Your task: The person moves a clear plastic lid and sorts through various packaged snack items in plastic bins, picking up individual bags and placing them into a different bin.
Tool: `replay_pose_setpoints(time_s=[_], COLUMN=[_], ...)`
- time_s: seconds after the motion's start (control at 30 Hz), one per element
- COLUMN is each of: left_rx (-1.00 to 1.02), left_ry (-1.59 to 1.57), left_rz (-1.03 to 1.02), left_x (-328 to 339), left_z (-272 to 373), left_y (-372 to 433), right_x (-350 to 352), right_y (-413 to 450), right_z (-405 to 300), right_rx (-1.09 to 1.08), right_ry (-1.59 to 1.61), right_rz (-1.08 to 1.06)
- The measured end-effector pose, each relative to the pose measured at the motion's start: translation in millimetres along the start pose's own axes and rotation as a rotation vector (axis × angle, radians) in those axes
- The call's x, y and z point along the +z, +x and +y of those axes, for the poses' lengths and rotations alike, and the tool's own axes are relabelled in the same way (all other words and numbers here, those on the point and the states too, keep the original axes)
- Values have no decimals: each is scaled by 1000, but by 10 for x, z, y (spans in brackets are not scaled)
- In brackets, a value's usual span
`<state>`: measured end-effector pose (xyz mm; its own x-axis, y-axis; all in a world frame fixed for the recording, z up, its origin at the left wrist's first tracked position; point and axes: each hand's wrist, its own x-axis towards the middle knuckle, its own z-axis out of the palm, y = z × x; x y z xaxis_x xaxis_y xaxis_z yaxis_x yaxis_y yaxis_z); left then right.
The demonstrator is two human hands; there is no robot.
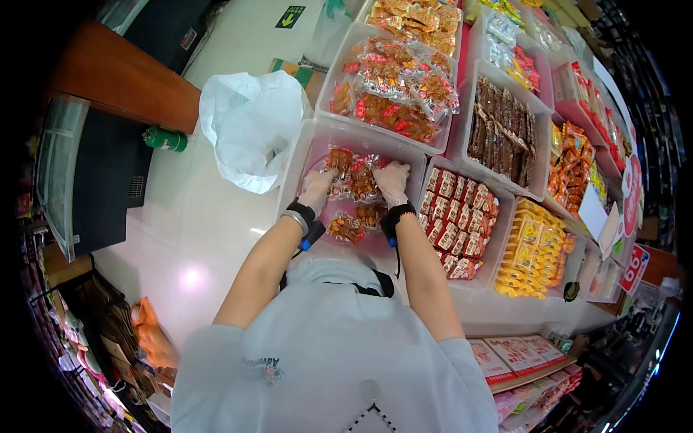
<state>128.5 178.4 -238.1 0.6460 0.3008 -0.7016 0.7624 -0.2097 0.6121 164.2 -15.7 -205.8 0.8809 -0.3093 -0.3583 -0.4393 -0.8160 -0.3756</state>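
Note:
Both hands, in thin pale gloves, are inside a translucent plastic bin [303, 154] with a pink bottom. My left hand [319, 187] has its fingers on a clear snack packet [340, 161] with brown contents. At the right side of the same group, my right hand [392, 178] touches another such packet [364, 181], its fingertips partly hidden by the film. Nearer my body, a few more packets [346, 227] lie on the bin's bottom, between my wrists.
Beyond stands a bin heaped with similar packets [400, 92]. Rightward are bins of red-and-white packets [460, 216], long brown snack sticks [501, 135] and yellow packets [528, 249]. A white plastic bag [254, 130] stands left of my bin; a green cylinder [165, 139] lies farther left.

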Motion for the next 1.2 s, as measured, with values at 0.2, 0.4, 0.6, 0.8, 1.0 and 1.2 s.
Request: replay_pose_setpoints(time_s=[0.2, 0.4, 0.6, 0.8, 1.0, 1.2], left_rx=[115, 209, -19, -59, -19, 36], left_ry=[-95, -341, -356, -288, -301, -312], left_rz=[-4, -122, -401, -444, -487, -536], left_x=[180, 157, 47, 117, 96, -73], left_z=[-34, -70, 272, 253, 258, 426], left_y=[109, 169, -256, -322, -352, -619], right_x=[-25, -27, 36, -18, -66, -385], right_y=[23, 143, 84, 30, -53, -270], right_z=[-36, 109, 62, 278, 313, 140], right_rx=[-32, 52, -32, 197, 204, 75], right_ry=[-51, 188, -6, 714, 810, 880], right_rz=[-65, -206, -195, -550, -679, -750])
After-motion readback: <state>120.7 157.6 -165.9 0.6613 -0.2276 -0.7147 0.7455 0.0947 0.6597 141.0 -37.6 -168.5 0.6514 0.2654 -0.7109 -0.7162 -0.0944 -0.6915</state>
